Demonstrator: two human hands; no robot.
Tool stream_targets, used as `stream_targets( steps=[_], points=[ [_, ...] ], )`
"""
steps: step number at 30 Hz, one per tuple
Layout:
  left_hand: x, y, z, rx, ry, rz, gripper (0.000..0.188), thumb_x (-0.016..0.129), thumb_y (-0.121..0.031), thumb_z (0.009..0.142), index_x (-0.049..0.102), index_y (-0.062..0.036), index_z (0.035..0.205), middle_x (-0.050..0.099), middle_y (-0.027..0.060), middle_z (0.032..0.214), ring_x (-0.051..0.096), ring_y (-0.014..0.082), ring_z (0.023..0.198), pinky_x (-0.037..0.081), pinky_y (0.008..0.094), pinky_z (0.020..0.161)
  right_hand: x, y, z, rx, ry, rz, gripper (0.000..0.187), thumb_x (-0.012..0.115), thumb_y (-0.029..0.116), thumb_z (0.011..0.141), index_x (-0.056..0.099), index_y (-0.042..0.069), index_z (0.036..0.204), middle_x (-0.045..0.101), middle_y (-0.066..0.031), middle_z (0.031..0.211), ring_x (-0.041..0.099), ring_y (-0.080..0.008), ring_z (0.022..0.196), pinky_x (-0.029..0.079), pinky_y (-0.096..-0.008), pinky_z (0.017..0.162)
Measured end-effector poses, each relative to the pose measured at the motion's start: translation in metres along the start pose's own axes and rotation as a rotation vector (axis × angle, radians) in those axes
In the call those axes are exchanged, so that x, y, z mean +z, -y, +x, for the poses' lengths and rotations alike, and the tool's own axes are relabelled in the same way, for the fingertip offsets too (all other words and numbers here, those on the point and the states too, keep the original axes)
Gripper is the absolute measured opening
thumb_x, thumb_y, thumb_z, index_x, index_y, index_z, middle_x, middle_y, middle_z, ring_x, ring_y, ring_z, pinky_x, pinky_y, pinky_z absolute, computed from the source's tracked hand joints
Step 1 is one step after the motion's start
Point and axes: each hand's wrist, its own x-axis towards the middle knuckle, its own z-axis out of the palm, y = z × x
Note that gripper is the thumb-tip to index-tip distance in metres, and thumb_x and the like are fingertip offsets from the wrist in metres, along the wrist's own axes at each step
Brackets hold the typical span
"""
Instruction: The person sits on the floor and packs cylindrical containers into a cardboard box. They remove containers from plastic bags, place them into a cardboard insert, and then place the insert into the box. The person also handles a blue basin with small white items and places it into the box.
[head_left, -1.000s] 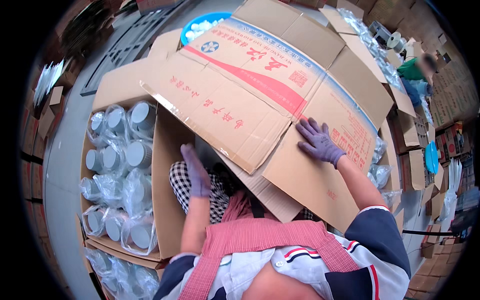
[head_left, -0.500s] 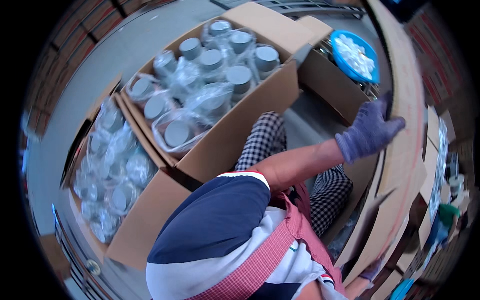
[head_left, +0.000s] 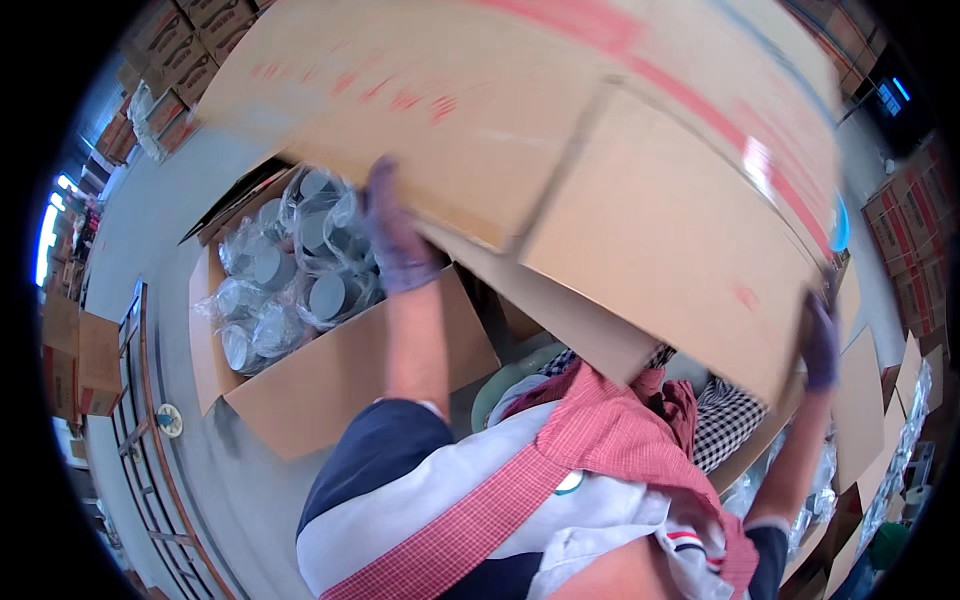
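The 2 gloved hands grasp 1 large flattened carton (head_left: 660,230): the left hand (head_left: 400,235) at its near edge, the right hand (head_left: 820,345) at its right-hand edge, finger detail partly blurred. The carton is raised before the person's red checked apron (head_left: 480,510). To the left, an open box (head_left: 350,375) on the grey floor (head_left: 250,495) contains grey-topped containers (head_left: 331,296) in clear plastic. Stacked boxes (head_left: 905,235) stand at far right.
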Motion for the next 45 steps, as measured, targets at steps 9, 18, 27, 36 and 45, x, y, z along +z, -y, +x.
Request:
stream_targets(
  steps=[9, 18, 27, 36, 45],
  points=[
    [-0.232, -0.053, -0.032, -0.114, -0.292, 1.021, 0.061, 0.063, -0.019, 0.09, 0.032, 0.003, 0.138, 0.044, 0.0212, 0.136, 0.054, 0.0292, 0.114, 0.051, 0.0418, 0.092, 0.178, -0.024, 0.04, -0.423, 0.277, -0.591, 0.053, 0.065, 0.038, 0.08, 0.058, 0.01, 0.124, 0.059, -0.0178, 0.118, 0.057, -0.034, 0.109, 0.041, -0.042, 0.097],
    [0.188, 0.153, -0.298, -0.687, 1.585, 0.427, 0.037, 0.05, -0.01, 0.092, 0.053, -0.0043, 0.128, 0.066, 0.011, 0.103, 0.064, 0.0277, 0.087, 0.049, 0.0382, 0.08, -0.093, -0.16, -0.233, 0.89, -0.247, -1.323, 0.089, 0.069, 0.052, 0.071, 0.037, 0.002, 0.137, 0.026, -0.0222, 0.149, 0.018, -0.0423, 0.139, 0.022, -0.0663, 0.1],
    [0.028, 0.368, -0.404, -1.069, 2.838, 1.075, 0.037, 0.045, -0.032, 0.094, 0.056, -0.0042, 0.117, 0.064, 0.0205, 0.108, 0.061, 0.0393, 0.098, 0.048, 0.0428, 0.086, -0.061, -0.137, -0.274, 0.923, -0.307, -1.192, 0.057, 0.062, 0.031, 0.083, 0.047, 0.002, 0.129, 0.025, -0.0296, 0.146, 0.019, -0.0527, 0.134, 0.019, -0.0605, 0.108],
    [0.366, 0.361, -0.388, -0.295, 2.554, 0.483, 0.038, 0.056, -0.032, 0.089, 0.058, -0.0055, 0.116, 0.065, 0.0172, 0.103, 0.062, 0.0335, 0.096, 0.048, 0.0404, 0.084, -0.075, -0.17, -0.263, 0.704, -0.399, -1.332, 0.056, 0.06, 0.032, 0.085, 0.044, 0.002, 0.131, 0.024, -0.028, 0.146, 0.022, -0.051, 0.134, 0.02, -0.0626, 0.107],
    [0.531, 0.497, -0.478, -0.095, 1.725, 0.262, 0.03, 0.059, -0.015, 0.085, 0.061, -0.003, 0.112, 0.061, 0.0204, 0.11, 0.057, 0.0363, 0.101, 0.043, 0.0404, 0.094, -0.077, -0.132, -0.153, 0.499, -0.749, -1.396, 0.057, 0.059, 0.024, 0.087, 0.04, 0.004, 0.136, 0.025, -0.0258, 0.147, 0.025, -0.0481, 0.134, 0.022, -0.0594, 0.108]
  ],
)
